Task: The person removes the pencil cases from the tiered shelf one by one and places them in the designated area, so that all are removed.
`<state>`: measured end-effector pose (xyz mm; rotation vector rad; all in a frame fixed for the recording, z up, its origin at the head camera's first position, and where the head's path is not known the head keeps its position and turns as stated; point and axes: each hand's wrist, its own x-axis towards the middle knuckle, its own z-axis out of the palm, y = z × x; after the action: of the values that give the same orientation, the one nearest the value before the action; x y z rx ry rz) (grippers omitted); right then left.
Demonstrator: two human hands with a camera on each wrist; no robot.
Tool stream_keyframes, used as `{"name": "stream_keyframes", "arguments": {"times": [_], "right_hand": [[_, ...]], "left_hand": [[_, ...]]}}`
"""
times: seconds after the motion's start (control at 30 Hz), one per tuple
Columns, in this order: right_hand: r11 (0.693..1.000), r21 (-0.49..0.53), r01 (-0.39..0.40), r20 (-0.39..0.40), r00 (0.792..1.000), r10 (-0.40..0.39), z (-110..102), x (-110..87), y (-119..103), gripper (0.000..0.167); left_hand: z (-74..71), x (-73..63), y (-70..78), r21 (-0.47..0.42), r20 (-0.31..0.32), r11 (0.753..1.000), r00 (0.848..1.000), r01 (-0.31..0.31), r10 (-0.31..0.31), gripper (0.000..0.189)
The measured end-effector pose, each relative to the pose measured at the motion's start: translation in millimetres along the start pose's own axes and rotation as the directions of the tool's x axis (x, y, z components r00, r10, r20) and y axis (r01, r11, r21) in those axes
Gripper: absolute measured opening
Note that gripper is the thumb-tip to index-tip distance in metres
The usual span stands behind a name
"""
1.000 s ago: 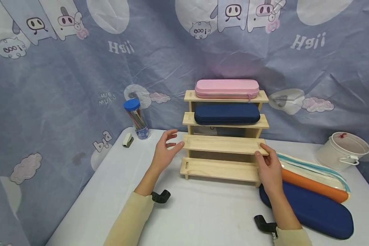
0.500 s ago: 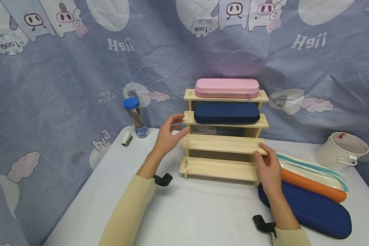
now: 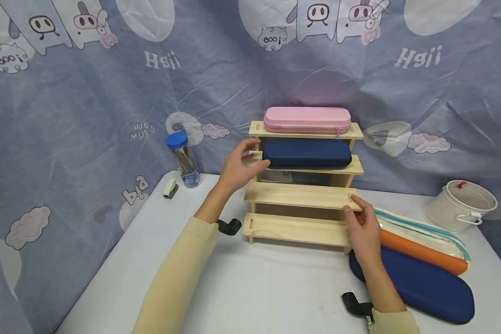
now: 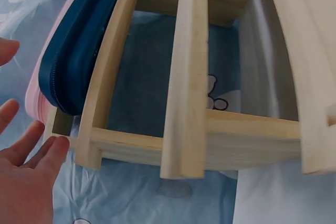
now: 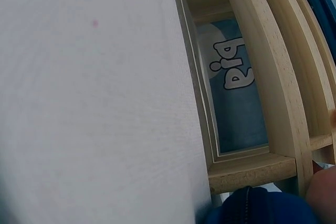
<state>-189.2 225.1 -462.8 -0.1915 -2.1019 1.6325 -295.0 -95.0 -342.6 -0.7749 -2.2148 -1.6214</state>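
Note:
A four-tier wooden rack (image 3: pixel 300 195) stands at the back of the white table. On its top tier lies a pink pencil case (image 3: pixel 307 118), and a navy pencil case (image 3: pixel 306 157) lies on the tier below. My left hand (image 3: pixel 239 169) is beside the navy case's left end, thumb and fingers spread apart. In the left wrist view the left hand (image 4: pixel 26 190) holds nothing, its fingertips close to the rack's end. My right hand (image 3: pixel 365 232) pinches the right end of the third tier; only a sliver of that hand (image 5: pixel 323 195) shows in the right wrist view.
A larger navy case (image 3: pixel 427 285) and a clear pouch with an orange edge (image 3: pixel 423 250) lie right of the rack. A white bucket (image 3: pixel 446 208) stands behind them. At the back left are a blue-lidded pencil tub (image 3: pixel 185 160) and a small stapler (image 3: pixel 170 189).
My left hand has moved up and to the right, from the third tier's left end to the navy pencil case's left end. The right hand has kept its grip on the rack.

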Motion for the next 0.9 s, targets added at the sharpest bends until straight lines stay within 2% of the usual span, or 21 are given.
{"name": "stream_keyframes", "arguments": {"times": [0.2, 0.4, 0.67, 0.9], "right_hand": [[1.000, 0.022, 0.003, 0.004, 1.000, -0.003, -0.2, 0.5, 0.5, 0.046], [1.000, 0.019, 0.006, -0.005, 1.000, -0.006, -1.3, 0.2, 0.0, 0.045], [1.000, 0.019, 0.004, -0.009, 1.000, -0.004, -2.0, 1.8, 0.5, 0.046], [1.000, 0.009, -0.002, -0.015, 1.000, 0.002, -0.9, 1.3, 1.6, 0.044]], "left_hand": [[5.0, 14.2, 0.7, 0.033, 0.033, 0.999, 0.999, 0.023, -0.024, 0.060], [8.3, 20.1, 0.8, 0.055, 0.074, 0.996, 0.995, 0.070, -0.074, 0.063], [9.0, 24.9, -1.5, 0.054, 0.137, 0.987, 0.978, 0.152, -0.158, 0.069], [9.1, 27.8, -0.6, 0.116, 0.181, 0.978, 0.965, 0.173, -0.192, 0.069]]}}
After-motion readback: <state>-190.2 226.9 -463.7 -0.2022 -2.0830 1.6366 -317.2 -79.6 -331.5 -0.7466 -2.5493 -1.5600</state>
